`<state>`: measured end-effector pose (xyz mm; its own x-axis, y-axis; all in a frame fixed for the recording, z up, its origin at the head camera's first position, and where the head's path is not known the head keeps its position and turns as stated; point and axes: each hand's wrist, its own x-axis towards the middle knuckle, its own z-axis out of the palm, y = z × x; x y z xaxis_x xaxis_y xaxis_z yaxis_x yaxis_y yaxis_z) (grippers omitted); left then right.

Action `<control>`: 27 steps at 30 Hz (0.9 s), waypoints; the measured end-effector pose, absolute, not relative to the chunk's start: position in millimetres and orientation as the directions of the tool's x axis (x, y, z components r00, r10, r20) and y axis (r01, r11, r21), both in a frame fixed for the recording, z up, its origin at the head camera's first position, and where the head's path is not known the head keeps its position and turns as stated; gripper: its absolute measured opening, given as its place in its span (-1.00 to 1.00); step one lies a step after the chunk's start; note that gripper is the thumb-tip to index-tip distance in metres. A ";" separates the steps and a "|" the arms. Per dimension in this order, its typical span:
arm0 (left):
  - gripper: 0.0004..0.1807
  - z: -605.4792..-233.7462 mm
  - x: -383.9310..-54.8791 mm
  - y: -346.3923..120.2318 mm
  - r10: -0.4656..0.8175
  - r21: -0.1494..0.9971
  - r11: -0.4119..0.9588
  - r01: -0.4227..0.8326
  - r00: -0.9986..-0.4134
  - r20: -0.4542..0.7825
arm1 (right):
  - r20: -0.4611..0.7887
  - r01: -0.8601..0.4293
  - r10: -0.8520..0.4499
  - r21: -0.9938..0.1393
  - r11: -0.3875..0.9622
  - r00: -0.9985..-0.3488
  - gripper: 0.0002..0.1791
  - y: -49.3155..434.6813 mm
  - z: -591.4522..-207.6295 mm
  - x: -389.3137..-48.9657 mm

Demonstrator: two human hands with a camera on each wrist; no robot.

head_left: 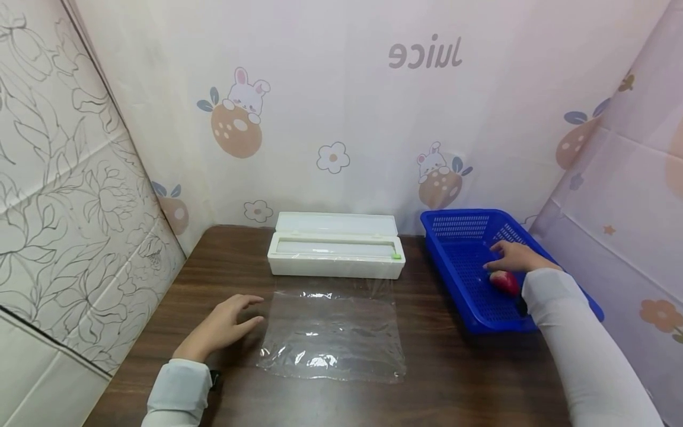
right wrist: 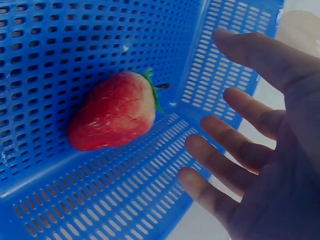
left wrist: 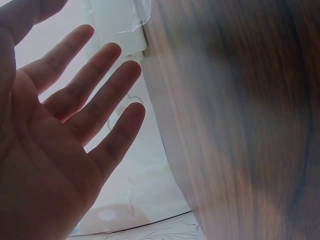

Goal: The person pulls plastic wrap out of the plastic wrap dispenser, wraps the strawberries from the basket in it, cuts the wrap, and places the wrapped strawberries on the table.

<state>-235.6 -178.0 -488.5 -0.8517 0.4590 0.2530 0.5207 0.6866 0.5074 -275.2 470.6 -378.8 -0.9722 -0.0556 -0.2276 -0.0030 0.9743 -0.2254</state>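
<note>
Over the blue basket [head_left: 450, 284] reaches my right hand [head_left: 516, 257], fingers spread and holding nothing. Below it on the basket floor lies a red strawberry [right wrist: 114, 111] with a green leafy top and a dark stem. In the right wrist view a gap separates fingertips and strawberry. My left hand [head_left: 221, 326] hovers by the left edge of a sheet of cling film [head_left: 333, 338], its fingers apart and the palm [left wrist: 45, 165] bare. The film lies across the table, coming from a white cling film box [head_left: 336, 268] whose lid stands raised.
The brown wooden table [head_left: 437, 385] backs onto a wall with printed rabbits and fruit. A small green piece [head_left: 396, 256] sits at the right end of the box's front edge. The basket stands at the table's right, near the side wall.
</note>
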 end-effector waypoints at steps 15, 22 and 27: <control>-0.49 -488.4 -233.2 -186.6 0.436 0.520 0.700 0.491 -0.869 0.233 | -0.483 0.360 0.171 -0.333 0.871 -0.859 0.25 496.4 -409.8 -281.7; -0.48 -488.7 -233.4 -193.6 0.427 0.505 0.713 0.487 -0.872 0.238 | -0.531 0.505 0.251 -0.410 0.760 -0.809 0.20 497.6 -417.3 -274.1; -0.46 -489.4 -234.5 -195.1 0.429 0.491 0.719 0.493 -0.870 0.245 | -0.528 0.583 0.335 -0.422 0.694 -0.781 0.03 497.9 -425.2 -275.0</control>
<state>-234.5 -195.1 -489.4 -0.8696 0.4286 0.2451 0.4925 0.7186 0.4909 -275.0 497.9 -425.2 -0.7805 0.3354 -0.5276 0.5834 0.6939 -0.4220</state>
